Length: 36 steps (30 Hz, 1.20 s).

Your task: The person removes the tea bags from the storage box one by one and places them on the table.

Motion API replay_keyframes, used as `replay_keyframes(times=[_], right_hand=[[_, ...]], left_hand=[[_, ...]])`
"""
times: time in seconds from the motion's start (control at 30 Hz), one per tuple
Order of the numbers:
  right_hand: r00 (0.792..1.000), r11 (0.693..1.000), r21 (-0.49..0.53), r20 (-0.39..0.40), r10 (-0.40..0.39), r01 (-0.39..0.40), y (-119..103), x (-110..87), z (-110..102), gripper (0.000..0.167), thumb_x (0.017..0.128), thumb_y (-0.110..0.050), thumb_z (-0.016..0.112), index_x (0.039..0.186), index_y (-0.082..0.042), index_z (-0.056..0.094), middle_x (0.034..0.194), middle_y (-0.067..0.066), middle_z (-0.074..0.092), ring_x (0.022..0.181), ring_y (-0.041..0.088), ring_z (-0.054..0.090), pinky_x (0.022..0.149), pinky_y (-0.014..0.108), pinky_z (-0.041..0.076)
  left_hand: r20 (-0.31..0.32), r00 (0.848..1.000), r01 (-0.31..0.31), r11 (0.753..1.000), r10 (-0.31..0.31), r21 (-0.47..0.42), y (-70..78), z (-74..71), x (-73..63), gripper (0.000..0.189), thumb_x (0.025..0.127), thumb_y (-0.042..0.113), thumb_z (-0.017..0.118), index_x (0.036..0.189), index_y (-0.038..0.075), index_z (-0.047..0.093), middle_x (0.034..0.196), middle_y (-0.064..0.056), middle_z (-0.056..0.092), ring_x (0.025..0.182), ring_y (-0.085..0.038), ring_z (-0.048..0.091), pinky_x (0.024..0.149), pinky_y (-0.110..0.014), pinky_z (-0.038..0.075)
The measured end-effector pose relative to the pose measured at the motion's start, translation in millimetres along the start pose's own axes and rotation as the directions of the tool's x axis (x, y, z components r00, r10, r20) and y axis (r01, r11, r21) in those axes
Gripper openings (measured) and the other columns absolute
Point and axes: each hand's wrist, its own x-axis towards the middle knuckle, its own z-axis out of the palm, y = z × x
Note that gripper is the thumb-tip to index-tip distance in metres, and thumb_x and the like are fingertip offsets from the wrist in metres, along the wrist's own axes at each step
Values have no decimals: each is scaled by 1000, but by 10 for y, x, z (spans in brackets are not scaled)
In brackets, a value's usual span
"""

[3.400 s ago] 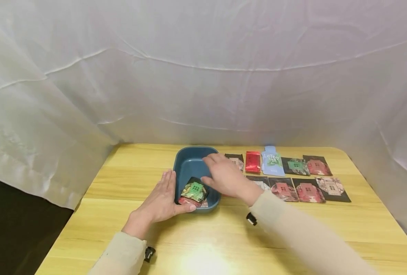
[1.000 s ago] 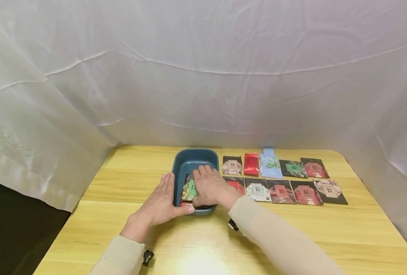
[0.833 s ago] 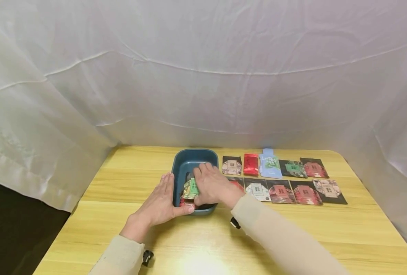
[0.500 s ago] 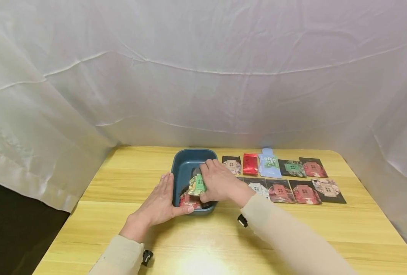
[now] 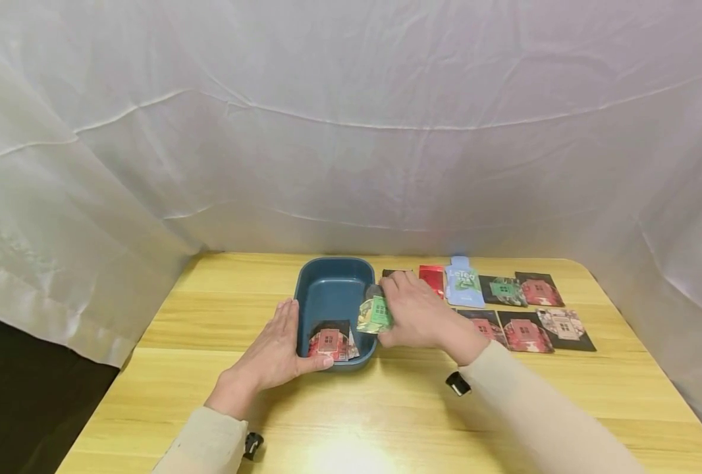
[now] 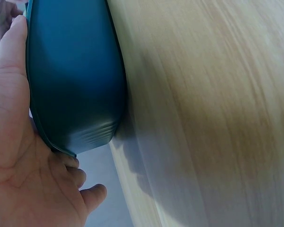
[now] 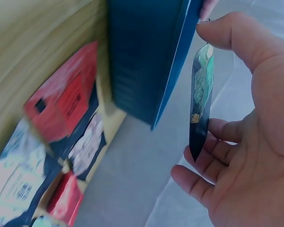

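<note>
In the head view my right hand [image 5: 419,309] pinches a black tea bag packet [image 5: 373,315] with a green and yellow label, over the right rim of the blue plastic box [image 5: 330,293]. The right wrist view shows this packet [image 7: 201,97] edge-on between thumb and fingers. My left hand [image 5: 272,349] lies against the box's left side, fingers straight along the wall and thumb across the front left corner. Seen from the left wrist, the hand [image 6: 33,151] touches the rim. Inside the box lies a red and black packet [image 5: 330,340], overlapping a paler one [image 5: 352,345].
Right of the box, tea packets lie in two rows on the wooden table [image 5: 475,401]. Among them are a shiny red packet [image 5: 431,276], a light blue pouch [image 5: 465,286] and a pink and black packet [image 5: 566,328]. A pale curtain [image 5: 351,145] hangs behind the table.
My right hand has taken hold of the green-labelled packet, lifted it and carried it right to the box's rim. The red packet beneath is uncovered. My left hand stays put.
</note>
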Motion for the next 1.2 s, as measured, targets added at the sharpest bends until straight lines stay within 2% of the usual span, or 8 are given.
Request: replay_keyframes(times=[0.13,0.4,0.73,0.93,1.2], right_hand=[[1000,1000,-31,-7,-3,3,118,-146,2,90,72,-45,82,140,6,53,126,16,58,109,30,52,100,46,51],[999,996,-82,-9,-36,36,273,-413,78,90,73,-48,83,137,8,54,130,22,61,115,34,57,104,49,52],[993,999,-25,114,-31,34,185,-744,367,94,71,-49,87,140,5,54,129,18,61,116,32,58,108,51,53],[991,998,13,122,-61,60,80,-791,462,91,68,-47,89,138,1,55,126,13,59,109,24,54,105,48,53],[989,997,-1,128,-74,75,30,-757,520,88,67,-49,88,135,-2,57,119,8,58,104,21,52,100,45,55]], left_hand=[[0,1000,4,1000,-4,3,0,-4,2,141,80,88,64,166,-6,5,175,-26,7,164,-40,6,132,-54,18],[2,1000,5,1000,-5,6,11,-11,-8,141,80,87,65,166,-6,5,175,-26,6,164,-40,5,132,-54,18],[1,1000,4,1000,-4,-6,16,-1,-15,139,81,84,67,167,-6,5,176,-25,6,164,-40,5,132,-55,18],[4,1000,5,1000,-5,1,10,-11,-12,141,80,89,64,167,-6,5,176,-25,6,164,-39,4,132,-54,18],[1,1000,-1,1000,1,2,4,0,2,142,79,90,63,166,-7,5,175,-26,7,164,-40,6,132,-55,19]])
